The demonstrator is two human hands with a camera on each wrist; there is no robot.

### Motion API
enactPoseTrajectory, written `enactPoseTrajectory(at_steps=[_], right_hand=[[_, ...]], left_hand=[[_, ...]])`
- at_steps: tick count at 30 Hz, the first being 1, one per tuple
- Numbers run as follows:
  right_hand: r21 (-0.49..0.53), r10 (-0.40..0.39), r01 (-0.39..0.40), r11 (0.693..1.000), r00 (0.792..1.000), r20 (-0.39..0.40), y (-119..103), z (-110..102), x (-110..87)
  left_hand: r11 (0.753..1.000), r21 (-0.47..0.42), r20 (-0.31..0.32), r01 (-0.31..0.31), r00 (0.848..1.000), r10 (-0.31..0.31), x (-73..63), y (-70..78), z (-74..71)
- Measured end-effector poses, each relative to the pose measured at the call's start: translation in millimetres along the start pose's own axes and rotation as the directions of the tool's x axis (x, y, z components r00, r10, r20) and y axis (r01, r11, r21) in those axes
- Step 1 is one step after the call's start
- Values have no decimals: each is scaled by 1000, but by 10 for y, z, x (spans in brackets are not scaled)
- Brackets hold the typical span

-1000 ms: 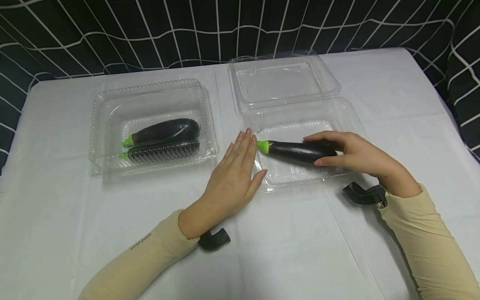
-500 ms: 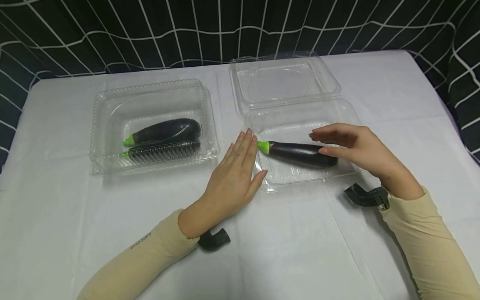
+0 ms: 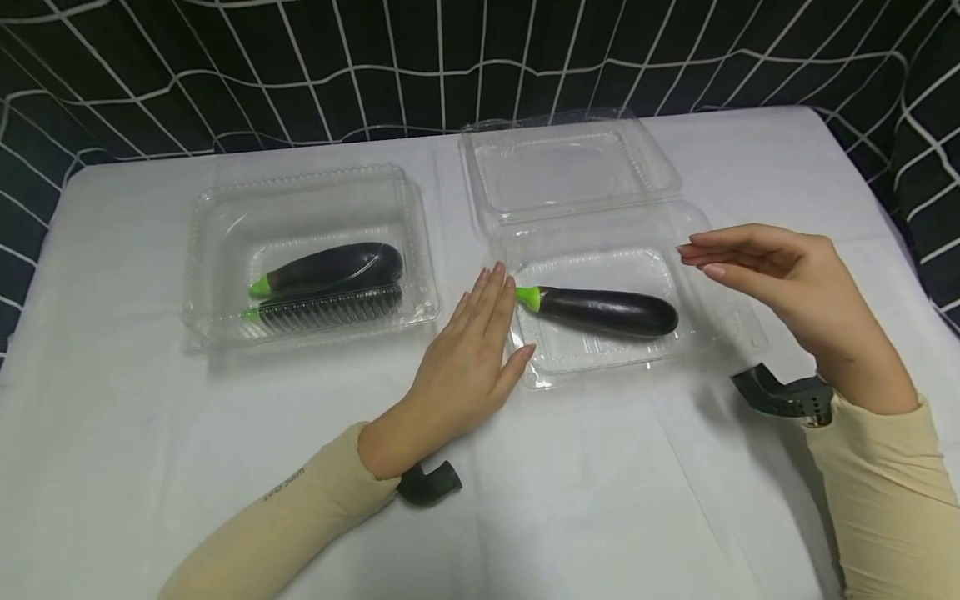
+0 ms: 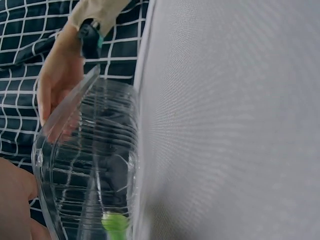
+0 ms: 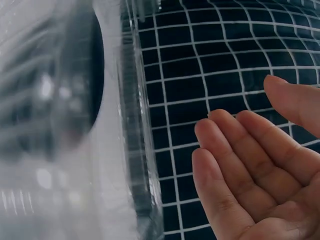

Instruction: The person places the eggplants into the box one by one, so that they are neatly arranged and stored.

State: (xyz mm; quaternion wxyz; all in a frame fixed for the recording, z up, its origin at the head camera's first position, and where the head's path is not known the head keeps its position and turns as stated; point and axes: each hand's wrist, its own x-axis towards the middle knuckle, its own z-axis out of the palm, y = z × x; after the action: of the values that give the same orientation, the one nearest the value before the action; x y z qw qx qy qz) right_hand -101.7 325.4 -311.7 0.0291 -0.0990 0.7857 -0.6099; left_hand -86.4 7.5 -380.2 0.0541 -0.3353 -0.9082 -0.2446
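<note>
A dark eggplant point(image 3: 607, 312) with a green stem lies in the base of an opened clear plastic clamshell container point(image 3: 585, 360). My left hand point(image 3: 468, 358) rests with straight fingers at the container's left rim, by the stem. The stem point(image 4: 115, 224) shows through the clear wall in the left wrist view. My right hand point(image 3: 783, 279) hovers off the container's right side, fingers loosely bent and holding nothing. In the right wrist view its fingers point(image 5: 235, 155) stand apart from the container wall point(image 5: 137, 130).
On the left sits a closed clear clamshell container point(image 3: 300, 196) with an eggplant point(image 3: 337, 265) and its ribbed-looking reflection or a second one below it. The opened lid point(image 3: 558, 171) lies behind the right container. A white cloth point(image 3: 525, 500) covers the table; dark gridded fabric point(image 3: 450, 50) hangs behind.
My right hand has let go of the eggplant and moved right and up, out of the container. The left hand has stayed at the left rim.
</note>
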Motion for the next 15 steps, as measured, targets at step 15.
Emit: enactPoseTrajectory(at_steps=[15], right_hand=[[-168,55,-44,985,997,58,33,-442,342]], left_hand=[[1000,-4,10,8,1000,-8,7,5,5]])
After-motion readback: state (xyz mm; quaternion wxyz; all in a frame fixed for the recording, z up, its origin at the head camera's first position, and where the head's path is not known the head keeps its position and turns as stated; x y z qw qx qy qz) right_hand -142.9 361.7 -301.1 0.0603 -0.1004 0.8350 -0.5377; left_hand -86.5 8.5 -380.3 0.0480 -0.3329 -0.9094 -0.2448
